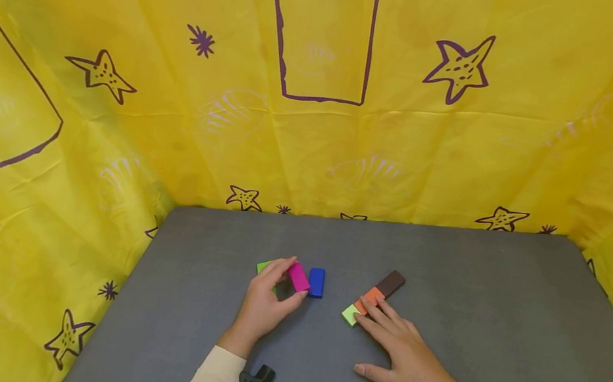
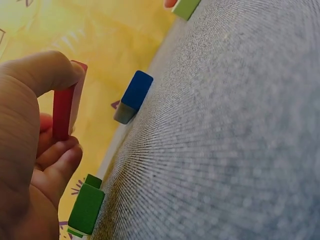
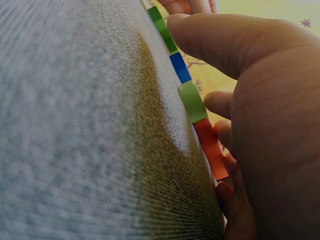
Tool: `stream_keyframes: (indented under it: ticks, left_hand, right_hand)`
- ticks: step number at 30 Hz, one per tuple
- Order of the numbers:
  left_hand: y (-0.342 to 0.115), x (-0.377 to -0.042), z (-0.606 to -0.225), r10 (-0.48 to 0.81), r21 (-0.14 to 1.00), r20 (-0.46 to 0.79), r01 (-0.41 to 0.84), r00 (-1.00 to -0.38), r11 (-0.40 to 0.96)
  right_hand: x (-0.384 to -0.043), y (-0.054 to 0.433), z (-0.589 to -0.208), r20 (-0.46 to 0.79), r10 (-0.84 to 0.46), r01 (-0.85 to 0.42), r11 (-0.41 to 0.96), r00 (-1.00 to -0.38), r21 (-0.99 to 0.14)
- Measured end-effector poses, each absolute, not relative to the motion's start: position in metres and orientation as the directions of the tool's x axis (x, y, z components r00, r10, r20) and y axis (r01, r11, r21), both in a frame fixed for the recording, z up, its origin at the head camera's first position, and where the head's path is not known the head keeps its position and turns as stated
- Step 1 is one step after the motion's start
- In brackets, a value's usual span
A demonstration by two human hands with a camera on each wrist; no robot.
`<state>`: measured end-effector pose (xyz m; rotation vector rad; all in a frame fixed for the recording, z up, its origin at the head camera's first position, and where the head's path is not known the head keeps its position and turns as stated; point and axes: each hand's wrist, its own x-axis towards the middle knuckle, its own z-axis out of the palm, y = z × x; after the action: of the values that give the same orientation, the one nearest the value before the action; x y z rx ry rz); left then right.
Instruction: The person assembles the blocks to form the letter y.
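My left hand (image 1: 264, 307) pinches a magenta block (image 1: 299, 277) between thumb and fingers. In the left wrist view the magenta block (image 2: 63, 112) is held up off the table. Right beside it on the table lies a blue block (image 1: 316, 283). Green blocks (image 2: 86, 209) sit low by the left hand, partly hidden by it in the head view. My right hand (image 1: 413, 362) has its fingers extended, fingertips on a slanting row made of a light green block (image 1: 350, 315), an orange block (image 1: 375, 296) and a dark brown block (image 1: 390, 284). Its thumb is spread away from the row.
A grey cloth-covered table (image 1: 481, 296) carries all the blocks. Yellow patterned curtains (image 1: 312, 152) rise along its back and sides. Each wrist wears a dark camera strap, such as the left one (image 1: 258, 380).
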<state>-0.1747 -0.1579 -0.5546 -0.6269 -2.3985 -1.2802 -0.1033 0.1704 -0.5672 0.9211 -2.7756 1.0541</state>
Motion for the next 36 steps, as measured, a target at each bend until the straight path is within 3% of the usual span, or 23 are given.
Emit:
stream_keyframes:
  ticks: [13,36]
  left_hand:
    - [-0.152,-0.175,-0.551,0.186,0.753,0.442,0.476,-0.878,0.455]
    - [-0.128,-0.178,-0.547,0.221,0.771,0.466,0.515,-0.857,0.374]
  right_hand:
    - [-0.103,0.171,-0.566,0.234,-0.518,-0.542,0.591,-0.823,-0.598]
    - [-0.102,0.171,-0.564,0.253,-0.489,-0.526,0.571,-0.835,-0.631]
